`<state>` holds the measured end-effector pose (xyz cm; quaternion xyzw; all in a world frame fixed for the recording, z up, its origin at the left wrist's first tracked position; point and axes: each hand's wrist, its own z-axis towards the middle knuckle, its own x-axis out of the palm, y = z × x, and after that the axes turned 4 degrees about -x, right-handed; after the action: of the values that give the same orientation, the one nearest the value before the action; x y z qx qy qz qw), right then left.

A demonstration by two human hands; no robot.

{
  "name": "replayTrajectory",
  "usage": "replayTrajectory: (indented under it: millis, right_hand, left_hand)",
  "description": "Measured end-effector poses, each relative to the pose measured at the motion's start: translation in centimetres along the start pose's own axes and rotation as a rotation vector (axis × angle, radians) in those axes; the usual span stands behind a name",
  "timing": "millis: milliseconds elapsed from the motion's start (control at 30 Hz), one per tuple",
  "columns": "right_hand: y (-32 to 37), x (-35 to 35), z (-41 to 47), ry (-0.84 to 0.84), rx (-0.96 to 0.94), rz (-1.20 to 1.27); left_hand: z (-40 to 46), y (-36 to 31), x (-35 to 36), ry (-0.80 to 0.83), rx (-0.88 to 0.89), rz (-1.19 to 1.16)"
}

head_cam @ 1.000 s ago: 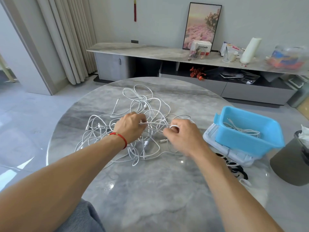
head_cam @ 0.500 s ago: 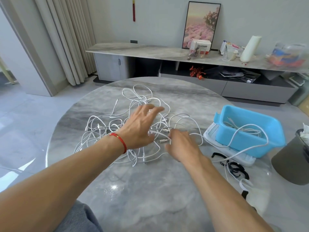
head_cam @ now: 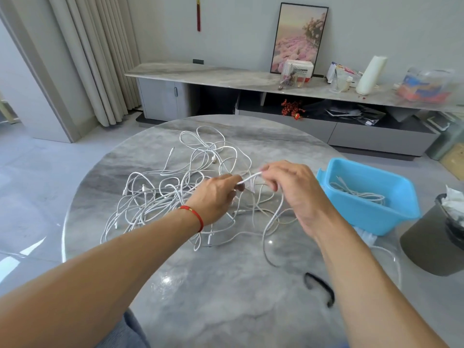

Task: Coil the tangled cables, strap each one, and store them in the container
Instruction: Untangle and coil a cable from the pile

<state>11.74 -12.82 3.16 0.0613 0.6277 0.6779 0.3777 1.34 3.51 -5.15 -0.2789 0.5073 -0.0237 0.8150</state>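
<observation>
Pulling one cable free of the tangle

Left hand [head_cam: 216, 194] and right hand [head_cam: 292, 189] pinch one cable [head_cam: 249, 177] above the tangle [head_cam: 160, 197]; tub [head_cam: 401, 197] at 3 o'clock. Tugging hard could tighten knots.

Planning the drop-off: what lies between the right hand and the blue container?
Head view: only bare marble table separates the right hand from the blue container; the held white cable hangs on the hand's near side.

Both hands raised off tangle [head_cam: 160, 197]; left hand [head_cam: 216, 194] and right hand [head_cam: 288, 189] now pinch one cable [head_cam: 249, 177] between them.
</observation>
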Motion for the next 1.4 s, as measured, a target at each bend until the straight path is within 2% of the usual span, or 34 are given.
replayTrajectory:
  millis: [100, 133, 167, 300, 433, 467, 567, 633, 733, 867, 967, 1033, 1167, 1300, 1333, 1400]
  right_hand:
    - [0.2, -0.5, 0.2, 0.051, -0.02, 0.61]
    - [0.2, -0.5, 0.2, 0.06, 0.0, 0.724]
    - [0.2, -0.3, 0.3, 0.038, 0.026, 0.738]
    - [-0.5, 1.0, 0.8, -0.113, 0.073, 0.476]
    - [-2.5, 1.5, 1.1, -0.183, -0.135, -0.301]
    - [-3.1, 1.5, 1.1, -0.17, -0.164, -0.429]
    - [-4.0, 1.9, 0.8, -0.11, -0.157, -0.511]
    - [-3.7, 1.9, 1.0, -0.113, -0.156, -0.439]
    - [-1.8, 1.2, 1.1, -0.137, -0.208, -0.152]
    - [0.6, -0.3, 0.4, -0.143, -0.272, 0.268]
    - [1.4, -0.8, -0.2, -0.086, -0.26, 0.521]
    - [1.7, -1.2, -0.6, -0.059, -0.263, 0.625]
    - [1.9, -2.3, -1.1, -0.124, -0.307, 0.594]
    - [1.4, -3.4, -1.1, -0.156, -0.296, 0.614]
    - [1.3, -3.6, -1.0, -0.174, -0.3, 0.591]
    - [1.1, -3.9, -0.7, -0.227, -0.308, 0.512]
  left_hand:
    - [0.2, 0.4, -0.6, -0.031, -0.008, -0.035]
    - [0.3, 0.6, -0.7, -0.043, -0.002, -0.018]
    - [0.3, 0.9, -0.9, -0.054, 0.008, 0.007]
    - [0.6, 1.1, -1.0, -0.111, -0.023, 0.006]
    - [0.7, 1.4, -1.2, -0.104, -0.076, 0.012]
    - [0.7, 1.7, -1.4, -0.087, -0.081, 0.03]
    - [0.4, 2.2, -1.9, -0.047, -0.1, 0.036]
    - [0.1, 1.9, -2.1, -0.013, -0.102, 0.077]
    - [-0.5, 0.2, -2.6, 0.023, -0.15, 0.131]
    - [-1.0, -3.7, -3.3, -0.03, 0.067, 0.047]
    - [-0.9, -5.9, -2.7, 0.05, 0.211, 0.02]
    - [-0.9, -6.8, -2.5, 0.111, 0.217, -0.043]
    - [-1.0, -7.0, -3.0, 0.184, 0.037, -0.341]
    - [-1.6, -7.3, -3.1, 0.464, -0.159, -0.681]
    - [-1.8, -7.3, -3.0, 0.552, -0.193, -0.728]
    - [-1.8, -7.0, -3.1, 0.633, -0.137, -0.62]
